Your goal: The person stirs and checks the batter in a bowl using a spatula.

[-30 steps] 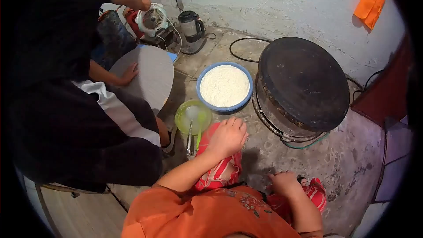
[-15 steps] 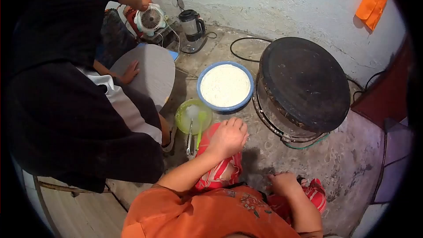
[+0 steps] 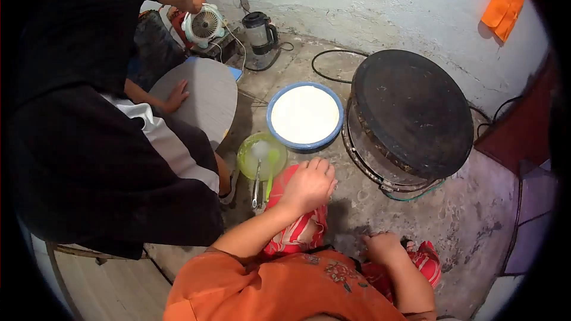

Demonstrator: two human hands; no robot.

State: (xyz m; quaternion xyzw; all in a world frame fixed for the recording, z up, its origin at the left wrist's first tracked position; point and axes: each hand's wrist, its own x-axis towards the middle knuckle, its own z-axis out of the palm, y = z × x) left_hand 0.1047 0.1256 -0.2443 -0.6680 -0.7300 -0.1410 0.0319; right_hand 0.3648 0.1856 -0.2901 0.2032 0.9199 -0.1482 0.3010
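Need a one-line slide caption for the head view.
Left hand on a red-clothed knee, near a green bowl, a white-filled blue basin and a round black-topped drum.

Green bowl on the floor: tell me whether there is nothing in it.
No, a metal-handled utensil and a green-handled utensil rest in the green bowl, with their handles sticking out over its rim.

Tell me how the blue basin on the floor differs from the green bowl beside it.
The blue basin looks wider than the green bowl. A white substance nearly fills the blue basin, while the green bowl has a metal-handled ladle and a green utensil leaning in it. Both are round.
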